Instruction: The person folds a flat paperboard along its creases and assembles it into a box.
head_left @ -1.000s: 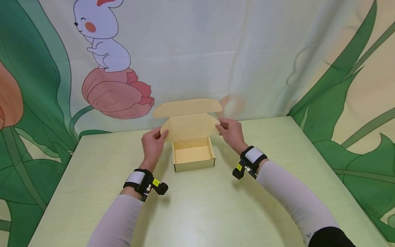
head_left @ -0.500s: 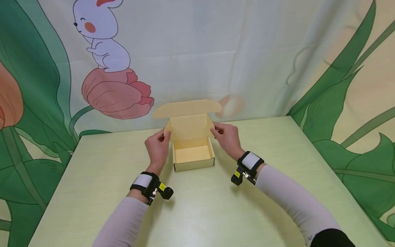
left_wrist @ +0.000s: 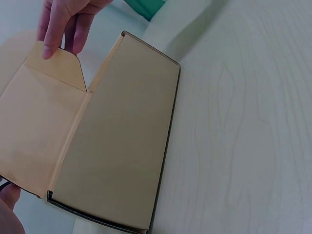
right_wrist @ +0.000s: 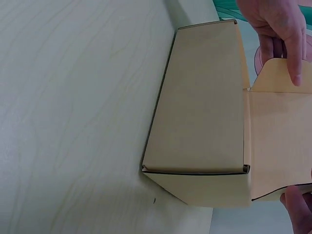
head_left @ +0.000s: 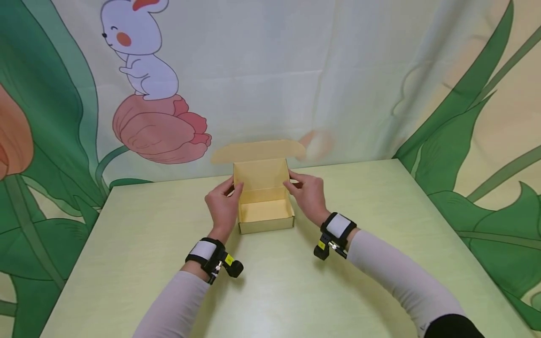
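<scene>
A cardboard mailer box [head_left: 266, 225] stands on the table with its lid [head_left: 262, 172] raised at the back. My left hand [head_left: 224, 204] pinches the lid's left side flap [right_wrist: 278, 75], with the thumb on its inner face. On the other side, my right hand [head_left: 310, 195] pinches the right side flap [left_wrist: 61, 66] between thumb and fingers. Both flaps are bent forward from the lid. A long front flap [head_left: 258, 151] with rounded ends extends along the lid's top. Inside the tray part, only bare cardboard shows.
The pale wood-grain table [head_left: 270, 286] stretches around the box. Behind it hangs a curtain [head_left: 262, 70] printed with a rabbit, flowers and green leaves. Each wrist wears a strap with a small camera [head_left: 234, 267].
Both hands have moved inward, bending the lid's side flaps from spread outward to folded forward. The lid has tipped slightly, and its long front flap sits a little lower. The tray has stayed put.
</scene>
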A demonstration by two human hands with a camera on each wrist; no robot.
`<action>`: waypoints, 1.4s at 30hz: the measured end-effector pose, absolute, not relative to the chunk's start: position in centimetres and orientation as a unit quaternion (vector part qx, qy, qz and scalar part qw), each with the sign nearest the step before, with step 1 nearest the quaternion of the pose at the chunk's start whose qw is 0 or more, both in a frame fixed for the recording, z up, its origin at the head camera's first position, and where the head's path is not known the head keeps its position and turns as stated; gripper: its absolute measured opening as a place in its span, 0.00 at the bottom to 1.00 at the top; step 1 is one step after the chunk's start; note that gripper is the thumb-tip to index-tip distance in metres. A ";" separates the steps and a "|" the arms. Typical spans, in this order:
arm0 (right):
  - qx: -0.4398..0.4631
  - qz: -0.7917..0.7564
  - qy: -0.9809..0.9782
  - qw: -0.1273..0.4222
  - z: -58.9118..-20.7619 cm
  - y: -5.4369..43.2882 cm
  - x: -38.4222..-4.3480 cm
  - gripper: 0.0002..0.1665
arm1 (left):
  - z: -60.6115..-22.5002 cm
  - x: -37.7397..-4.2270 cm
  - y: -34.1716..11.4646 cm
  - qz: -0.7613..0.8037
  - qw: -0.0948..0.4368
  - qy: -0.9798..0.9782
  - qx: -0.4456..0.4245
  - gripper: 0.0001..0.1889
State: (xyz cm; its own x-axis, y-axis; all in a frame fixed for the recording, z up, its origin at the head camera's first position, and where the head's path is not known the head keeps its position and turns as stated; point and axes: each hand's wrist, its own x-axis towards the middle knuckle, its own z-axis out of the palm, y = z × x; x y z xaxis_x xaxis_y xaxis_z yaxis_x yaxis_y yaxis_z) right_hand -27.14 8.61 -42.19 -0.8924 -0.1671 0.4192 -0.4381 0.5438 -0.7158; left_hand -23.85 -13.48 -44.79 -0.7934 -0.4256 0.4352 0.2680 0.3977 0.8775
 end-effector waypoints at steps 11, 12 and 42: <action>0.167 0.518 -0.830 0.124 -42.2 9.0 -27.2 0.19 | -44.9 -23.6 -13.4 -0.532 0.359 -0.766 0.041 0.29; 0.165 0.528 -0.825 0.118 -42.2 9.1 -27.3 0.19 | -44.9 -23.6 -13.4 -0.535 0.358 -0.765 0.042 0.29; 0.225 0.574 -0.788 0.017 -43.2 11.1 -26.5 0.30 | -44.1 -20.6 -14.8 -0.661 0.193 -0.724 -0.033 0.18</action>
State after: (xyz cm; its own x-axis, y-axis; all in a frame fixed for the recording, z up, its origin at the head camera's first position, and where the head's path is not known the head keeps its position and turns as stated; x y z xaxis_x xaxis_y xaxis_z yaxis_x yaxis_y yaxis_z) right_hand -26.50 11.10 -43.23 -0.8983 -0.3346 0.2847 -0.3736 0.2410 -0.8957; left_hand -20.55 -14.84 -44.07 -0.9233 -0.2069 0.3237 0.3034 0.1243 0.9447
